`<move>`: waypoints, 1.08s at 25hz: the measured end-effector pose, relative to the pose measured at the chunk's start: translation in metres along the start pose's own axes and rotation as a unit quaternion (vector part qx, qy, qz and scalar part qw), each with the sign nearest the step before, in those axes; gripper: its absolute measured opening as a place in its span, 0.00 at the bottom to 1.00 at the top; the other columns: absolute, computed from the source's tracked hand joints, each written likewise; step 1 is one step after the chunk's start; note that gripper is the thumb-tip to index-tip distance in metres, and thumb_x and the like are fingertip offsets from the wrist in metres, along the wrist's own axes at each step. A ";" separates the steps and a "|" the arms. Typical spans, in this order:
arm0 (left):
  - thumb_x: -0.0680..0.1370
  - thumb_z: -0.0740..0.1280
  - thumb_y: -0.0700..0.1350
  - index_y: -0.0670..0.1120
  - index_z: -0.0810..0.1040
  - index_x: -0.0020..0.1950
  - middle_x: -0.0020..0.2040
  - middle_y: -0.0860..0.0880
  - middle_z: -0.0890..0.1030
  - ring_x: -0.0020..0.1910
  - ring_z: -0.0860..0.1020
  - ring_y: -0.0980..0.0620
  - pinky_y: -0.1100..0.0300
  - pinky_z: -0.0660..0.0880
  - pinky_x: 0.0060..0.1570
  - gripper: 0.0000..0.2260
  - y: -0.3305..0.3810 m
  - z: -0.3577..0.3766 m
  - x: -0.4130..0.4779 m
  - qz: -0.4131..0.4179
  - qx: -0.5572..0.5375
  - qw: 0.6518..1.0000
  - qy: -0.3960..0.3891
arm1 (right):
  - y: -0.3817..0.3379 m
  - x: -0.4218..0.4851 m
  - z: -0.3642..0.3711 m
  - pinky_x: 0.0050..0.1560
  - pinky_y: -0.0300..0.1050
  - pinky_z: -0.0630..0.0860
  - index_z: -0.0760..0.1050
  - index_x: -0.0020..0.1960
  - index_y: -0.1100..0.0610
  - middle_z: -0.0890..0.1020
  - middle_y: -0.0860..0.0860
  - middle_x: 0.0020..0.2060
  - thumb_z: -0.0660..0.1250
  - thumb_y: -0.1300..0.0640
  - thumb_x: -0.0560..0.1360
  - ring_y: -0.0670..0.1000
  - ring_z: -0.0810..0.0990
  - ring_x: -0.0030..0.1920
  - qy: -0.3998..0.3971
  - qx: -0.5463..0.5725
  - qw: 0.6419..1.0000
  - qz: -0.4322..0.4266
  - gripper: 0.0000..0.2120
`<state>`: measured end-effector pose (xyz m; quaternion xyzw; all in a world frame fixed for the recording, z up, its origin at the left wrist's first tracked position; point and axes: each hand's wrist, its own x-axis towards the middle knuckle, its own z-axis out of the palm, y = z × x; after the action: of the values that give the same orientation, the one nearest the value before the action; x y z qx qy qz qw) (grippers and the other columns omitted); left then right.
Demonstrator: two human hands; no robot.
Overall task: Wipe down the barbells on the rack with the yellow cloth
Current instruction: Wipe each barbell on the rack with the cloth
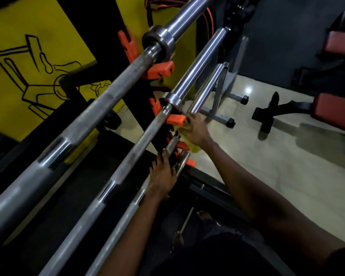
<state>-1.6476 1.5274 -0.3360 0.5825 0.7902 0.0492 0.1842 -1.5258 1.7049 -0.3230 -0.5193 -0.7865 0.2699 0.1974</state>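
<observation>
Head view, looking down along the rack. Yellow cloth (188, 136) bunched under the right hand (195, 129), just below an orange hook (175, 119) of the rack, only scraps of it visible at the palm's edge and below the wrist. Right-hand fingers curled and pressed together around the cloth, fingertips toward the hook and the collar of the middle barbell (131, 156). Left hand (163, 174) laid flat on the lowest barbell (116, 224), fingers stretched along the shaft and slightly spread, tips near the bar's short end piece (172, 143); grip around the shaft not readable, since the palm covers it.

Three long bars in all, running diagonally from lower left to upper right, one above another: top barbell (84, 120) thickest in frame and nearest the camera, middle one below it, lowest one under the left hand. Each resting on orange hooks fixed to a black upright (139, 108). Further orange hooks (184, 157) lower down, beside a short chrome stub.

Behind the rack, a yellow wall panel (28, 56) with a black line drawing. To the right, pale glossy floor (257, 156), a grey metal stand (221, 100) and red-padded benches (337, 112). Bare toes (204, 215) at the bottom, on dark matting.
</observation>
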 end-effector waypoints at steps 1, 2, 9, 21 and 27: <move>0.77 0.62 0.48 0.41 0.47 0.79 0.78 0.40 0.56 0.71 0.64 0.36 0.43 0.61 0.68 0.36 0.005 0.001 0.006 0.000 -0.009 1.000 0.010 | 0.008 0.005 0.006 0.66 0.65 0.70 0.63 0.77 0.49 0.68 0.57 0.72 0.69 0.42 0.74 0.61 0.68 0.71 -0.037 -0.007 0.999 -0.019 0.35; 0.77 0.62 0.47 0.41 0.49 0.79 0.78 0.41 0.56 0.72 0.63 0.38 0.44 0.61 0.70 0.35 0.007 0.002 0.011 0.009 -0.022 1.000 0.020 | 0.015 0.010 0.008 0.67 0.67 0.68 0.63 0.78 0.51 0.67 0.57 0.73 0.69 0.44 0.75 0.61 0.66 0.72 -0.050 -0.007 0.998 -0.031 0.35; 0.82 0.56 0.53 0.46 0.50 0.80 0.80 0.48 0.51 0.79 0.50 0.51 0.52 0.50 0.76 0.30 0.019 0.019 0.028 0.015 -0.036 0.995 0.090 | 0.051 0.069 -0.014 0.71 0.69 0.60 0.59 0.79 0.49 0.61 0.56 0.77 0.72 0.47 0.73 0.64 0.58 0.76 -0.025 0.011 1.000 0.007 0.38; 0.80 0.58 0.50 0.39 0.48 0.79 0.79 0.40 0.52 0.77 0.53 0.43 0.56 0.46 0.72 0.33 0.089 0.000 0.105 0.014 0.010 0.997 0.076 | 0.073 0.121 -0.026 0.71 0.71 0.59 0.61 0.77 0.50 0.63 0.55 0.76 0.70 0.43 0.71 0.64 0.58 0.76 -0.011 0.016 1.000 0.016 0.38; 0.81 0.59 0.51 0.41 0.50 0.79 0.75 0.39 0.62 0.72 0.62 0.39 0.46 0.64 0.65 0.31 0.096 -0.012 0.156 0.003 0.044 0.999 0.017 | 0.093 0.135 -0.028 0.68 0.69 0.67 0.57 0.78 0.49 0.58 0.53 0.78 0.69 0.35 0.68 0.63 0.59 0.77 -0.004 0.066 0.997 0.035 0.45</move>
<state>-1.6044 1.7061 -0.3333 0.5913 0.7929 0.0249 0.1448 -1.4948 1.8649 -0.3561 -0.5312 -0.7491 0.3302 0.2184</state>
